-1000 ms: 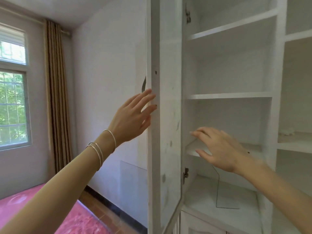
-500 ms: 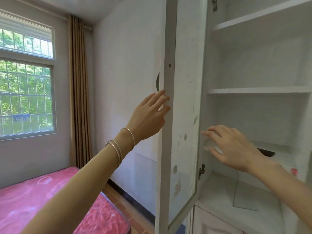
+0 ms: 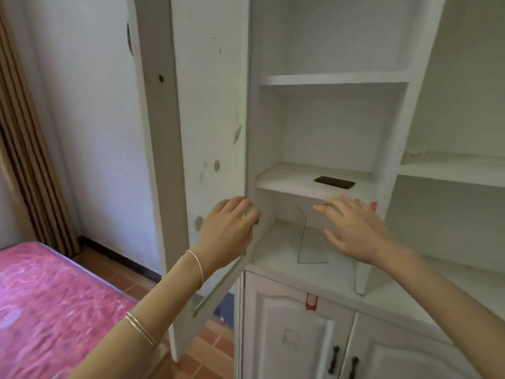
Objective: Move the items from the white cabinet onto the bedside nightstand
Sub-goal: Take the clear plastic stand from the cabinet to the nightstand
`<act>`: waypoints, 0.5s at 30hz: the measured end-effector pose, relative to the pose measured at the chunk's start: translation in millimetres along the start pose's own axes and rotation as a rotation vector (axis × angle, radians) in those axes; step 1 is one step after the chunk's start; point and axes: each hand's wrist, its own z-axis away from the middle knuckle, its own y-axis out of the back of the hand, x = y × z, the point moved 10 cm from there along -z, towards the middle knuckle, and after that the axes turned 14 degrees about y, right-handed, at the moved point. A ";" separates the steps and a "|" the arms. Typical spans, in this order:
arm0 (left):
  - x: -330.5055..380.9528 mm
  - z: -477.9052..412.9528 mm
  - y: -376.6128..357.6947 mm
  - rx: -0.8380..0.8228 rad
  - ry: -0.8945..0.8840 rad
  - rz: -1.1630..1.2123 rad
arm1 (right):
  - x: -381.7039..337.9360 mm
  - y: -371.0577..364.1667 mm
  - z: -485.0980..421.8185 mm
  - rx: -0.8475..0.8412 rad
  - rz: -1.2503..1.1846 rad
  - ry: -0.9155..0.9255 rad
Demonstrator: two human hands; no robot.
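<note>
Reaching into white cabinet (image 3: 336,80), left hand (image 3: 228,228) steadying open door (image 3: 207,149), right hand (image 3: 352,228) spread, empty, fingers (image 3: 328,207) just below black flat object (image 3: 334,182); next, grasping it.

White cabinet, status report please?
Left hand on open white cabinet door. Right hand open, empty. Flat black rectangular object untouched on shelf. Nothing blocking.

- A pink patterned mattress (image 3: 46,310) fills the lower left corner.
- A brown striped fabric curtain (image 3: 24,149) hangs along the left edge, reaching down to just behind the mattress.
- A plain white wall (image 3: 90,119) stands between the curtain and the right half of the view.
- A dark skirting board (image 3: 120,259) runs along the wall's foot.
- Reddish-brown floor tiles (image 3: 216,346) show below it.
</note>
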 end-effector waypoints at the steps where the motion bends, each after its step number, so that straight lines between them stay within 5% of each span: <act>1: 4.4 -0.2 -17.9 -0.030 0.012 0.009 | 10.3 -9.7 8.5 -0.027 -0.006 -0.020; 15: 95.5 -13.2 -181.0 -0.292 0.120 0.115 | 93.2 -130.9 55.1 -0.170 -0.198 -0.038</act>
